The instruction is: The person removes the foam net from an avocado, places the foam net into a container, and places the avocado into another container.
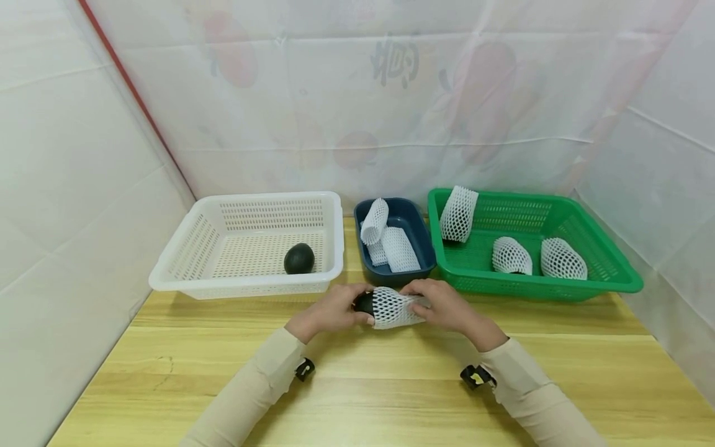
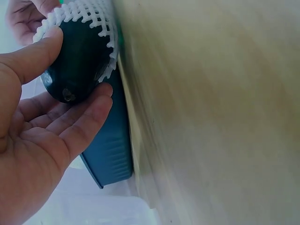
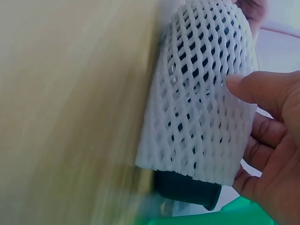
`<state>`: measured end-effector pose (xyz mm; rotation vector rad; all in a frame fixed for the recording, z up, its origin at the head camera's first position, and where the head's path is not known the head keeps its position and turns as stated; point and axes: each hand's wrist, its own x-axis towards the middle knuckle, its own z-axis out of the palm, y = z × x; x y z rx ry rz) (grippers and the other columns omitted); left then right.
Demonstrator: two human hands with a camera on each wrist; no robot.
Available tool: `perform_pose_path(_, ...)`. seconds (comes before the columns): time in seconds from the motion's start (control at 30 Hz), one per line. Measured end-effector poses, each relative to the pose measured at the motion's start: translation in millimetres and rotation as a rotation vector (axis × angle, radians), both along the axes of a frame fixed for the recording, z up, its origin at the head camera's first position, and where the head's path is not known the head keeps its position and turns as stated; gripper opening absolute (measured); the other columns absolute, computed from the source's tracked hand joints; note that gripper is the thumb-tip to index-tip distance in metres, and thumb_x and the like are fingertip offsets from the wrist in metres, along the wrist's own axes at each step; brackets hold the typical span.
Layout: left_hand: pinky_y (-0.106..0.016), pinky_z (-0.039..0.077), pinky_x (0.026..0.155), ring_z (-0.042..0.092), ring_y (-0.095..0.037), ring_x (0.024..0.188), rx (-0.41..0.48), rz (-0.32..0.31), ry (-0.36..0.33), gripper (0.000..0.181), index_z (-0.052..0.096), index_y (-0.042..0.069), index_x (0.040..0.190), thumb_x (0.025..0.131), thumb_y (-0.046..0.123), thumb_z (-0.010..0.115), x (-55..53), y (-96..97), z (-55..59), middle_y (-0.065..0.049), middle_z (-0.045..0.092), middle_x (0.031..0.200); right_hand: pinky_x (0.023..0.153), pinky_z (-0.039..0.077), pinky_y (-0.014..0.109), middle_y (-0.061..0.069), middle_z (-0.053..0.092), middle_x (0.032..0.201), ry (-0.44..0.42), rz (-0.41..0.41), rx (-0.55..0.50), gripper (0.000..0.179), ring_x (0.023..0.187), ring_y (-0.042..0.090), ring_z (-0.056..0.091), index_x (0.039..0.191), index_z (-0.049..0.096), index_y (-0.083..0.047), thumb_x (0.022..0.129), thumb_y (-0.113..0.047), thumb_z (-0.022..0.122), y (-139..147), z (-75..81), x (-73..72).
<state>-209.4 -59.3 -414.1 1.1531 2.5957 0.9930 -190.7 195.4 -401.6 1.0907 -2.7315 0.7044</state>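
A dark green avocado (image 2: 77, 65) lies partly inside a white foam net sleeve (image 1: 393, 309), its bare end poking out on the left. My left hand (image 1: 337, 307) holds that bare end, thumb on one side and fingers on the other. My right hand (image 1: 447, 305) pinches the sleeve near its loose far end, the thumb pressing on the mesh in the right wrist view. In that view the sleeve (image 3: 197, 103) hangs flat past the fruit. Both hands are just in front of a dark blue bin (image 1: 424, 248), which holds several rolled or flat sleeves (image 1: 401, 249).
On the left a white basket (image 1: 335, 242) contains one bare avocado (image 1: 299, 258). At the right, a green basket (image 1: 519, 282) holds sleeved avocados (image 1: 563, 259), one leaning on its left wall. The wooden table (image 1: 368, 391) spreads in front, with white sheeting behind.
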Motion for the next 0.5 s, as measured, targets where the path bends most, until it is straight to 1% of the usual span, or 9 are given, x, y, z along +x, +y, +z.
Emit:
perform_pose_path(0.23,-0.03,0.046,0.083,0.054,-0.016,0.101,0.033,0.004,-0.038,0.053,0.052,0.0,0.127,0.082,0.019,0.073,-1.3,-5.7,2.5,-0.009,0.058,0.117,0.073,0.05,0.036,0.005,0.065,0.097,0.032,0.014,-0.017,0.023,0.087,0.02,0.061,0.102,0.066,-0.005,0.08,0.0,0.071,6.1,6.2,-0.8)
perform_pose_path(0.37,-0.03,0.046,0.082,0.054,-0.015,0.097,0.033,0.0,-0.022,0.048,0.054,0.001,0.123,0.082,0.017,0.073,-2.5,-8.4,3.2,-0.007,0.059,0.114,0.072,0.051,0.036,0.006,0.065,0.096,0.052,0.015,-0.023,0.023,0.085,0.021,0.061,0.1,0.067,-0.005,0.078,0.002,0.071,9.0,8.6,-1.2)
perform_pose_path(0.5,-0.03,0.045,0.084,0.054,-0.014,0.097,0.009,-0.005,-0.011,0.046,0.055,0.002,0.122,0.082,0.016,0.073,-2.3,-10.2,1.0,-0.006,0.06,0.113,0.071,0.05,0.036,0.005,0.066,0.093,0.06,0.022,-0.013,0.022,0.083,0.02,0.061,0.097,0.067,-0.005,0.077,0.003,0.071,10.4,4.6,-1.7)
